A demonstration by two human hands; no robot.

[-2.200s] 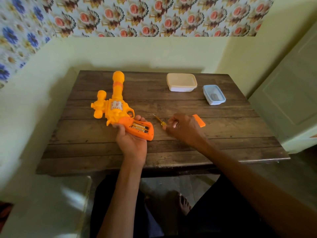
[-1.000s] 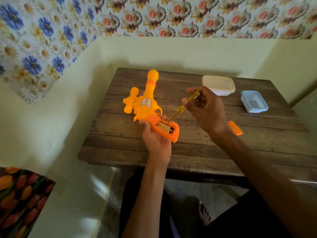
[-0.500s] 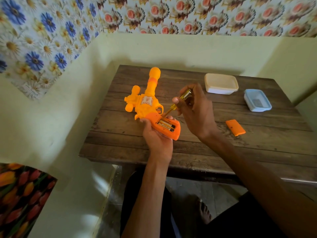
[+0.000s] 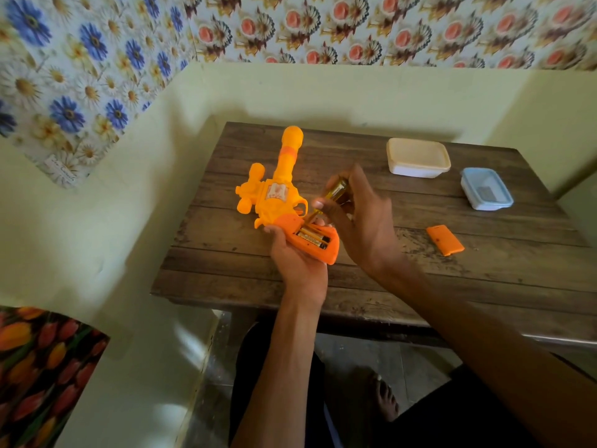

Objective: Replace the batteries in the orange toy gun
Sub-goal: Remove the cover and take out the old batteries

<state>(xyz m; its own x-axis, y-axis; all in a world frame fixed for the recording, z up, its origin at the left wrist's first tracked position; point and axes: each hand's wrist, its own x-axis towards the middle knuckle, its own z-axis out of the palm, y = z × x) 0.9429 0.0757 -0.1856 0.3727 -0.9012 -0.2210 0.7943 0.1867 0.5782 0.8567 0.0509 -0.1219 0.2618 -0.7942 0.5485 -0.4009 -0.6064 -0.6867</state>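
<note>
The orange toy gun (image 4: 274, 195) lies over the wooden table (image 4: 484, 273), barrel pointing away from me. My left hand (image 4: 298, 263) grips its darker orange handle from below. The handle's battery bay is uncovered, and batteries (image 4: 311, 238) sit inside it. My right hand (image 4: 358, 221) holds a small yellow-handled screwdriver (image 4: 332, 194), whose tip points down into the top end of the bay. The orange battery cover (image 4: 445, 240) lies loose on the table to the right.
A cream lidded box (image 4: 418, 158) stands at the back of the table. Right of it is a pale blue box (image 4: 486, 189) with something dark inside. Walls close in behind and to the left. My bare foot (image 4: 384, 397) shows under the table edge.
My right hand picked the screwdriver up off the table, brought it left to the gun handle and lowered its tip into the battery bay. The left hand kept its grip on the handle.
</note>
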